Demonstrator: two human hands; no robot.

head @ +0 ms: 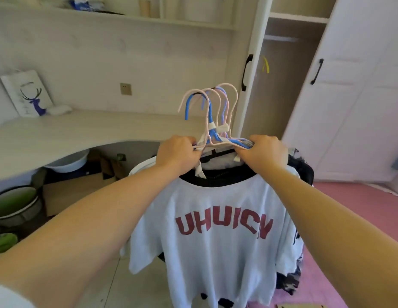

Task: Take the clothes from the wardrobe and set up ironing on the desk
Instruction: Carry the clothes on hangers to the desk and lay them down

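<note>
Both hands are clenched on a bundle of hangers (pixel 218 130): the left hand (pixel 178 152) has its fingers curled tight round the left shoulders of the wires, the right hand (pixel 266 153) fists the right ones, so the pink and blue hooks stand up between the two fists. Below the knuckles hangs a white T-shirt (pixel 216 230) with red lettering, darker clothes (pixel 302 174) bunched behind it. Beyond the left hand runs the curved front edge of the desk (pixel 60 134); past the right hand stands the open wardrobe (pixel 280 85).
</note>
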